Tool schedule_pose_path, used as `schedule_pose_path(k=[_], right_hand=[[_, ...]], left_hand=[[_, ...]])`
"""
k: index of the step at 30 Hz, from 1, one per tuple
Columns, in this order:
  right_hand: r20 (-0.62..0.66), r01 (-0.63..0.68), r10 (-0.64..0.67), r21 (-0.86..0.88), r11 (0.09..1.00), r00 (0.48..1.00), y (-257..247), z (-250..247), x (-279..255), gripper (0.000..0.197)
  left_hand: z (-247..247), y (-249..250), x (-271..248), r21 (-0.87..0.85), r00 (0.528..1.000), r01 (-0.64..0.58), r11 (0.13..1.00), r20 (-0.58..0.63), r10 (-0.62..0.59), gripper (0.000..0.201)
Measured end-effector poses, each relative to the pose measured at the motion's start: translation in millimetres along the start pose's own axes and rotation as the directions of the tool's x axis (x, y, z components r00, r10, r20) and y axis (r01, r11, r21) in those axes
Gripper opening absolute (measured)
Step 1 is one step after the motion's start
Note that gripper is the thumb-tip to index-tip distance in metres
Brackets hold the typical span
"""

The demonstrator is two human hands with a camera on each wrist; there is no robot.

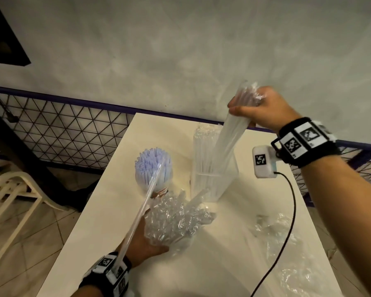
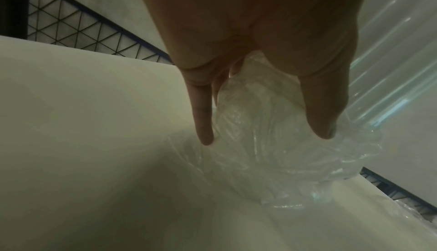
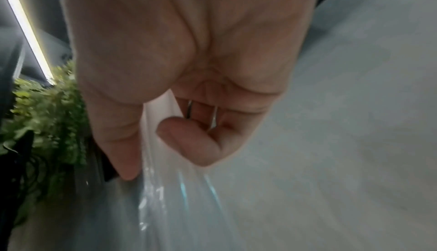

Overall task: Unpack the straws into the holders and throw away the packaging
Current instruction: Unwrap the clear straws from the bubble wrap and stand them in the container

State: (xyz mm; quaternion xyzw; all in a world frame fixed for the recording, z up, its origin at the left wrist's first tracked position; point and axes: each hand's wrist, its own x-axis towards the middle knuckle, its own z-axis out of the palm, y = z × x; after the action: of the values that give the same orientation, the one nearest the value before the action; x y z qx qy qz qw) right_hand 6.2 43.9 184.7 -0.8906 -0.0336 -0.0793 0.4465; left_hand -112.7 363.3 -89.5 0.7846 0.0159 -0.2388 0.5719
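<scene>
My right hand [image 1: 257, 108] is raised above the table and grips the top of a bundle of clear straws [image 1: 227, 138]. The bundle's lower ends stand inside the clear rectangular holder [image 1: 217, 179]. In the right wrist view my fingers [image 3: 189, 143] curl round that bundle [image 3: 170, 195]. My left hand [image 1: 146, 236] holds crumpled clear plastic packaging [image 1: 176, 219] low over the table, with thumb and finger either side of the packaging [image 2: 272, 143]. A round holder [image 1: 153, 168] packed with white straws stands left of the clear one. A single clear straw [image 1: 144, 204] slants from my left wrist to it.
The white table [image 1: 120, 189] ends at a wire mesh fence [image 1: 62, 131] before a grey wall. More loose clear wrapping [image 1: 287, 249] lies at the table's right, crossed by a black cable [image 1: 287, 232]. A white chair [image 1: 13, 189] stands on the tiled floor to the left.
</scene>
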Motion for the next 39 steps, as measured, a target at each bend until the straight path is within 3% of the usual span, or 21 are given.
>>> schedule_pose_path(k=[3,6,10,13,16,18,21,24,26,28,31,37,39], right_hand=[[0.044,-0.087,0.090,-0.082,0.993,0.995,33.2,26.0,4.4,0.019],[0.044,-0.159,0.170,-0.185,0.970,0.985,59.7,53.8,-0.4,0.052],[-0.117,-0.049,0.015,-0.292,0.955,0.993,80.5,69.2,0.9,0.107],[-0.167,0.059,-0.122,-0.338,0.939,0.978,84.1,70.1,3.9,0.122],[-0.119,0.120,-0.184,-0.407,0.905,0.976,87.4,74.9,3.7,0.115],[0.001,0.160,-0.189,-0.533,0.831,0.982,96.1,81.9,2.9,0.101],[0.170,0.185,-0.095,-0.666,0.723,0.981,108.8,93.5,-1.2,0.086],[0.079,0.069,-0.026,-0.618,0.783,0.997,99.0,95.8,-3.0,0.096],[0.038,0.112,-0.111,-0.591,0.799,0.993,86.5,95.9,-0.9,0.104],[0.103,0.207,-0.184,-0.628,0.750,0.977,77.0,98.3,4.4,0.098],[0.226,0.248,-0.115,-0.752,0.611,0.967,76.4,105.3,13.5,0.076],[0.215,0.169,0.051,-0.874,0.455,0.975,84.0,108.1,11.7,0.056],[0.168,0.155,-0.018,-0.855,0.495,0.986,71.8,110.5,8.0,0.054]], left_hand=[[-3.1,3.6,-0.6,0.019,0.998,-0.039,0.999,0.048,0.039,0.087],[-3.8,0.8,1.9,0.057,0.997,-0.056,0.997,0.052,0.053,0.087],[-4.3,-1.7,2.9,0.052,0.997,-0.060,0.997,0.054,0.057,0.088],[-5.1,-4.2,4.5,0.054,0.997,-0.068,0.996,0.050,0.066,0.091],[-6.3,-5.4,5.8,0.032,0.996,-0.057,0.998,0.064,0.055,0.098],[-6.8,-4.9,5.5,0.036,0.997,-0.059,0.998,0.058,0.057,0.099],[-6.6,-3.2,4.8,0.048,0.996,-0.063,0.997,0.060,0.060,0.099],[-7.1,-2.5,4.2,0.051,0.995,-0.075,0.996,0.065,0.071,0.094],[-7.0,-2.0,3.5,0.054,0.995,-0.079,0.995,0.066,0.075,0.094],[-6.3,0.3,2.2,0.049,0.995,-0.078,0.996,0.059,0.075,0.092],[-4.6,2.3,1.3,0.036,0.996,-0.069,0.997,0.058,0.067,0.085],[-5.8,1.9,-0.2,0.043,0.998,-0.058,0.997,0.040,0.057,0.089],[-5.2,4.2,-1.5,0.041,0.998,-0.055,0.998,0.038,0.053,0.091]])
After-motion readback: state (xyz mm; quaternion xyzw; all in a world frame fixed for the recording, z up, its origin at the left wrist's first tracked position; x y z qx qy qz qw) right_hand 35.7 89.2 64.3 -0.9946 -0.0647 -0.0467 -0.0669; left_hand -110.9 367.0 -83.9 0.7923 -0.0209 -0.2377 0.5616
